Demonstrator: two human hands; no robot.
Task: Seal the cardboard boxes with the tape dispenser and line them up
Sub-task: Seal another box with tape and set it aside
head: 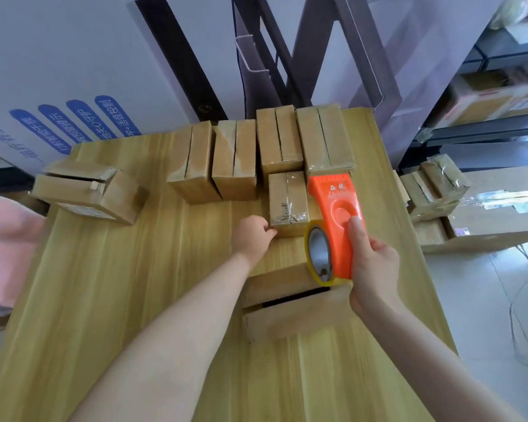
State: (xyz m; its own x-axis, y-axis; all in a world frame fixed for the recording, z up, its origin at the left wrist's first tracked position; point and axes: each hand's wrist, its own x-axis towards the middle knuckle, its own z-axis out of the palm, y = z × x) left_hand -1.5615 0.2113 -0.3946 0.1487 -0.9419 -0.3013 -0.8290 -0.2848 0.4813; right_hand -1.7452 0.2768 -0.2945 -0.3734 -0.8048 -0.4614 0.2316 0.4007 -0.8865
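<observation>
**At the surface's far edge, four boxes in line and a fifth at hand**

At the far edge of the wooden surface [119,284], a row of four boxes [235,159] stood side by side, each with clear tape shining down its centre seam. The two on the right sat a touch further back than the two on the left.

Right in front of that row, there was the small box [288,202], taped over its top with the tape crinkled at its near end. It touched the third box of the row. The left hand [252,236] was on it, fingers curled in tight on its near left corner, arm stretched long across the wood.

And over on the right, the right hand [375,269] had the orange tape dispenser [336,220] wrapped up firmly: thumb laid flat up its face, fingers round the back. The dispenser's toothed front end sat at the near end of the rightmost box in the row, just beside the small box. Its tape roll [319,254] hung low at the hand's side, over the far flap of the open box [293,303].

That open box lay nearest the person, flaps unsealed, a dark gap showing between them. Well off to the left, a tipped box [89,190] lay on its side, one flap ragged and loose.

Beyond the surface's right edge, more cardboard boxes [433,187] were stacked low.
</observation>
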